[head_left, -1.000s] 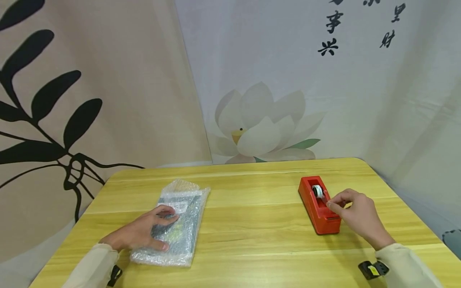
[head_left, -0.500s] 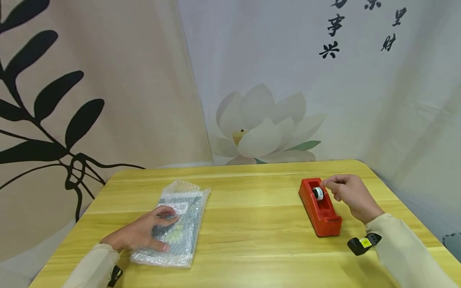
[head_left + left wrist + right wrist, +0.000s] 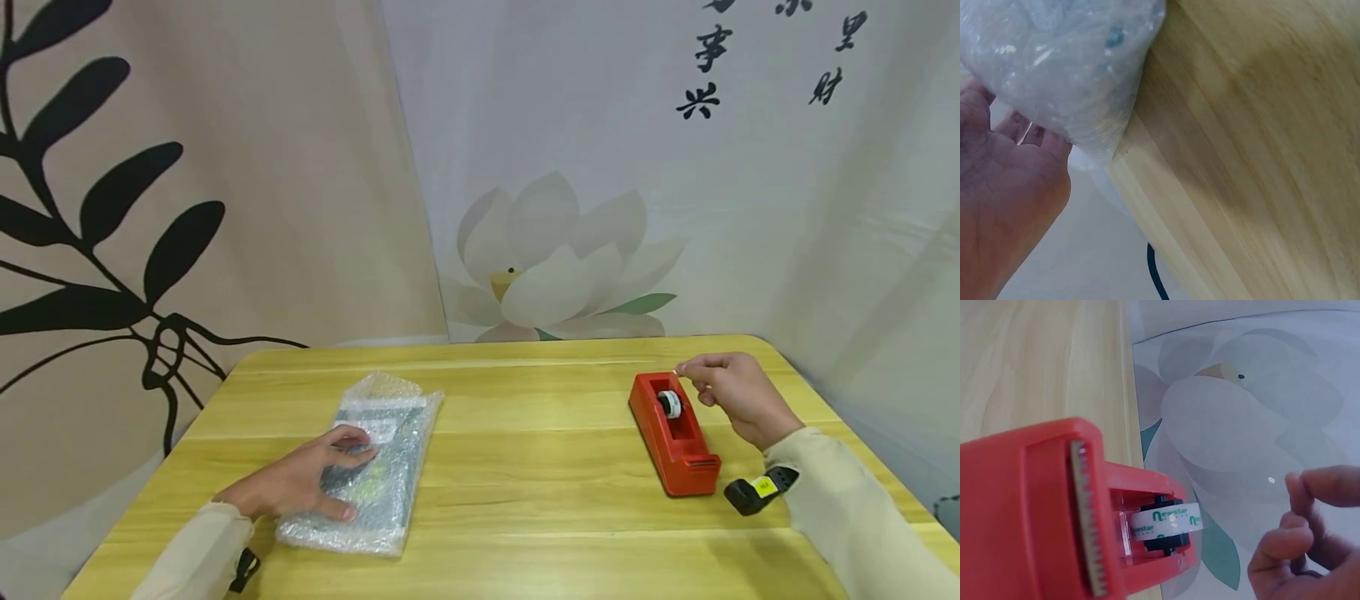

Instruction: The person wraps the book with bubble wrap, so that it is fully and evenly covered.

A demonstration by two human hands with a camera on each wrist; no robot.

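In the head view, my left hand rests on a flat bubble-wrapped package, fingers spread and slightly bent. The crinkled wrap hides some of those fingertips in the left wrist view. My right hand is raised over the far end of a red tape dispenser. Its thumb and index finger pinch together, beside a faint glint of clear tape. The tape roll, printed with green letters, sits in the dispenser, with a strip reaching off it toward the fingers; the clear part is hard to see.
A toothed metal cutting edge lines the dispenser's near end. Both things stand on a wooden table, package left and dispenser right. Behind the table's far edge hangs a printed curtain.
My right hand has lifted from the dispenser's near part to above its far end, drawing the tape end back. My left hand has stayed on the package.
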